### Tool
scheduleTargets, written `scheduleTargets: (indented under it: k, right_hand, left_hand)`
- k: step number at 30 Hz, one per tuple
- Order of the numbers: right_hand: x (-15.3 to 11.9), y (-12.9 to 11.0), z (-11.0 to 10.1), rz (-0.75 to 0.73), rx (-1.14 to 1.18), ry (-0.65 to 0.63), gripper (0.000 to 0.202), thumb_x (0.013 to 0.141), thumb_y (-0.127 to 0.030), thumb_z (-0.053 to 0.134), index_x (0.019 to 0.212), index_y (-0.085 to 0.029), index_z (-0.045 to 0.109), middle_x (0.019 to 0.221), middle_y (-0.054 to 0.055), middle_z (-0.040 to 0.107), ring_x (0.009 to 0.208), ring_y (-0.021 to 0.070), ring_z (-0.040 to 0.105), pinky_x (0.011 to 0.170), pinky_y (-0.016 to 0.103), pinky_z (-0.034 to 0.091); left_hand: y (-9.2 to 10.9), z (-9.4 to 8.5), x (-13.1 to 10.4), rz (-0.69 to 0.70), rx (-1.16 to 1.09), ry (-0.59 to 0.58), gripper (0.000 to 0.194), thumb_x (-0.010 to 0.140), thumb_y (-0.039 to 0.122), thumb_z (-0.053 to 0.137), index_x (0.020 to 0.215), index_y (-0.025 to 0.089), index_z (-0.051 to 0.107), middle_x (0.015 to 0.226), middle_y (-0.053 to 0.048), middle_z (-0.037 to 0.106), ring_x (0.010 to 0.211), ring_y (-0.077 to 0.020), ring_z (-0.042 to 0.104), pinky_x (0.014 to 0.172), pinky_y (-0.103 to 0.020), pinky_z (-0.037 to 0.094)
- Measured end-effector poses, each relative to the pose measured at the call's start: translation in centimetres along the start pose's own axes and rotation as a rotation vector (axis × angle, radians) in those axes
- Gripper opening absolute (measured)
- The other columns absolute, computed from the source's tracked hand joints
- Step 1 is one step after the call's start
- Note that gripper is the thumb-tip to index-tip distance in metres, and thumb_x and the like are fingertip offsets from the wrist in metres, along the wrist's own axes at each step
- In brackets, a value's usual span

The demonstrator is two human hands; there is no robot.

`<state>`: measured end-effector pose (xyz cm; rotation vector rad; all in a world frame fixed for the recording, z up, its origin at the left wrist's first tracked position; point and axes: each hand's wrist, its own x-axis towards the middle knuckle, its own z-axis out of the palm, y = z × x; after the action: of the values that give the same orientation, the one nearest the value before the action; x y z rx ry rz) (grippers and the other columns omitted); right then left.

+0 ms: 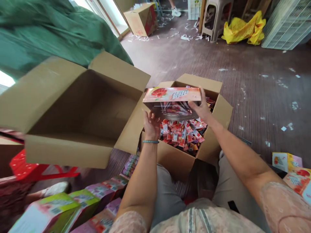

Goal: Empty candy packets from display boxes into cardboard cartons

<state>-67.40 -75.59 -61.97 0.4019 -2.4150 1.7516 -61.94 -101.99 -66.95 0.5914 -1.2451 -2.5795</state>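
Beyond the fingers of the right hand [203, 106], clasping a pink carton [171, 97] above loose sachets [181, 136], brown floor [228, 64] strewn with white scraps [185, 37] runs to a stool [216, 22]. The carton's lettering is too blurred to read; whether the left hand [151, 125], by its lower edge, grips too I cannot tell
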Motion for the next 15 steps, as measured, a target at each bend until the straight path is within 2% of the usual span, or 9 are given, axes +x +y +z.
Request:
scheduleTargets:
  k: [3, 5, 9, 12, 15]
  right_hand:
    - [-0.2, -0.6, -0.6, -0.034, 0.025, 0.057, 0.128, 0.077, -0.108, 0.052, 0.178, -0.037, 0.019, 0.180, 0.009, 0.033, 0.165, 0.0388, 0.034, 0.135, 0.069, 0.031]
    - [-0.5, -1.3, -1.1, -0.071, 0.026, 0.088, 0.128, 0.075, -0.108, 0.056, 0.177, -0.037, 0.025, 0.179, 0.008, 0.035, 0.167, 0.0378, 0.031, 0.136, 0.067, 0.030]
    - [-1.2, -2.4, -1.8, -0.115, 0.046, 0.099, 0.122, 0.076, -0.106, 0.057, 0.174, -0.038, 0.032, 0.174, 0.008, 0.044, 0.166, 0.0366, 0.034, 0.135, 0.065, 0.034]
    - [-1.3, -2.2, -2.0, -0.149, 0.028, 0.112, 0.115, 0.081, -0.104, 0.053, 0.174, -0.041, 0.030, 0.174, 0.006, 0.043, 0.164, 0.0359, 0.037, 0.134, 0.063, 0.038]
    - [-0.9, -1.1, -2.5, -0.149, -0.066, 0.202, 0.108, 0.089, -0.101, 0.043, 0.177, -0.042, 0.020, 0.176, 0.007, 0.037, 0.164, 0.0356, 0.038, 0.132, 0.064, 0.040]
  left_hand:
    - [0.1, 0.0, -0.1, 0.068, 0.018, -0.094, 0.063, 0.092, 0.084, 0.060, 0.105, 0.025, 0.079, 0.103, -0.011, 0.078, 0.099, -0.0253, 0.076, 0.081, -0.034, 0.063]
    - [0.5, 0.0, -0.3, 0.133, 0.028, -0.131, 0.067, 0.090, 0.087, 0.062, 0.109, 0.025, 0.080, 0.108, -0.011, 0.079, 0.106, -0.0278, 0.076, 0.087, -0.037, 0.064]
    - [1.6, 0.1, -0.9, 0.214, 0.041, -0.173, 0.078, 0.090, 0.094, 0.054, 0.114, 0.025, 0.081, 0.120, -0.013, 0.079, 0.122, -0.0313, 0.073, 0.097, -0.041, 0.063]
    - [2.3, 0.3, -1.4, 0.210, 0.030, -0.165, 0.082, 0.090, 0.095, 0.051, 0.117, 0.023, 0.081, 0.125, -0.014, 0.078, 0.129, -0.0331, 0.070, 0.101, -0.043, 0.062]
    - [2.5, 0.1, -1.5, 0.185, 0.067, -0.123, 0.080, 0.093, 0.091, 0.051, 0.120, 0.021, 0.080, 0.128, -0.016, 0.077, 0.133, -0.0359, 0.068, 0.104, -0.046, 0.061]
